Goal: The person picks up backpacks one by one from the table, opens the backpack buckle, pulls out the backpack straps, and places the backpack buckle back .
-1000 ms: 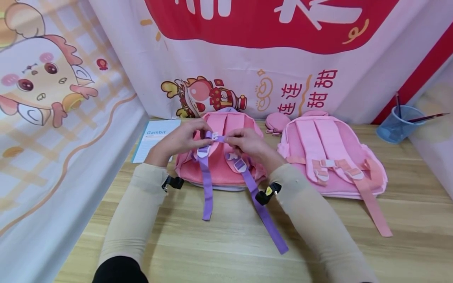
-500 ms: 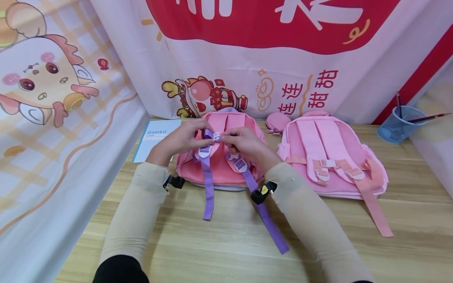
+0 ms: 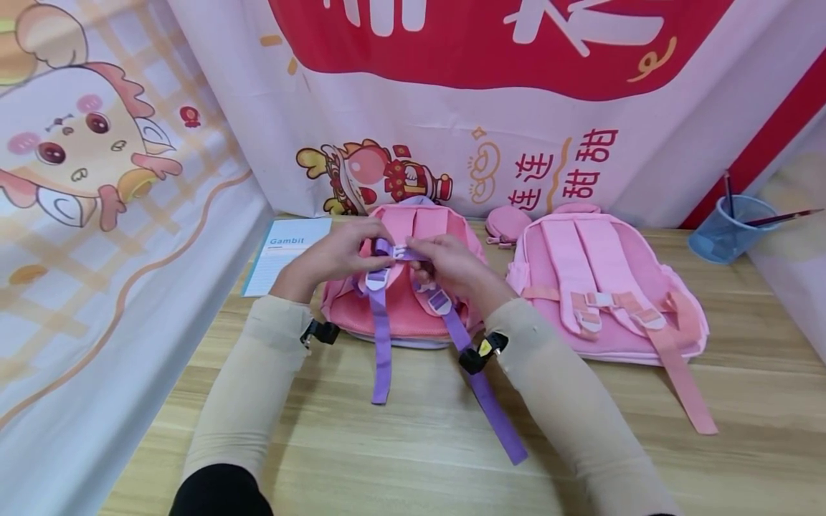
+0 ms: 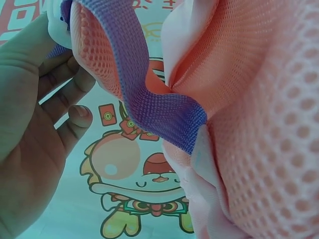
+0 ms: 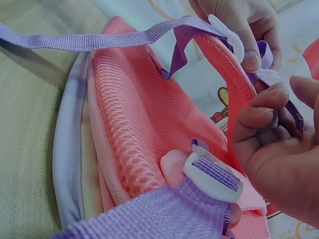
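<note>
Looking from the head, we saw the white buckle (image 3: 400, 251) lie crosswise over the pink backpack (image 3: 409, 319) between our left hand (image 3: 342, 249), which pinched it, and our right hand (image 3: 457, 264), curled round its purple strap (image 3: 416, 254). The left-wrist view hid it; the right-wrist view showed it just beside our right fingers (image 5: 275, 95).

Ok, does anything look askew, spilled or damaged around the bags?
Nothing looks spilled or damaged. Only slightly askew: on the left bag, the right purple strap trails slantwise over the table, reaching nearer the camera than the left purple strap, so they look uneven.
</note>
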Motion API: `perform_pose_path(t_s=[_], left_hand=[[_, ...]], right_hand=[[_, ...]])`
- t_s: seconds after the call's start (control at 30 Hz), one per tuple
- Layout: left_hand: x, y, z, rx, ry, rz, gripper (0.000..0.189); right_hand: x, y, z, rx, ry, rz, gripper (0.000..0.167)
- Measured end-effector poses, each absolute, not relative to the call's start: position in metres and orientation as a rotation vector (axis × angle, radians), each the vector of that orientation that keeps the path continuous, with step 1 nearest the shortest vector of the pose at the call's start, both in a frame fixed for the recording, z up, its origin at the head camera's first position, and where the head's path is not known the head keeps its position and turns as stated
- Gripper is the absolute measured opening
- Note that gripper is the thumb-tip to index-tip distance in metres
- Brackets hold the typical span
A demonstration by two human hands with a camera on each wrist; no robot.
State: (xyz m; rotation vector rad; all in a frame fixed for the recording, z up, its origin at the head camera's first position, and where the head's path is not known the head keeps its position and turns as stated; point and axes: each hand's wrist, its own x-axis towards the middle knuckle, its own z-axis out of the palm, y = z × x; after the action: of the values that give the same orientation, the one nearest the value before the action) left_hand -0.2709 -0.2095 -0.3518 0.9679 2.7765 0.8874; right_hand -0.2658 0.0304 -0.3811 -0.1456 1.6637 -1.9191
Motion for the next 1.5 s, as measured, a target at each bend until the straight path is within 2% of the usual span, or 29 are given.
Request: perform_pose_path(t_s=[0.37,1.1,1.5], left_hand=[[-0.27,-0.206,-0.348,0.934,2.787,0.807,0.023],[-0.272,-0.212,-0.358,0.995,2.731,0.878,0.014],[-0.271,-0.209,-0.364,0.9,2.704,0.854,0.015]], right_hand=[[-0.264,0.028,-0.382,-0.125,1.784,-1.922,0.018],[-0.261,0.029,-0.38,-0.086,1.758,-1.974,0.018],[-0.259,0.032,-0.373,-0.075,1.701,-2.018,0.018]])
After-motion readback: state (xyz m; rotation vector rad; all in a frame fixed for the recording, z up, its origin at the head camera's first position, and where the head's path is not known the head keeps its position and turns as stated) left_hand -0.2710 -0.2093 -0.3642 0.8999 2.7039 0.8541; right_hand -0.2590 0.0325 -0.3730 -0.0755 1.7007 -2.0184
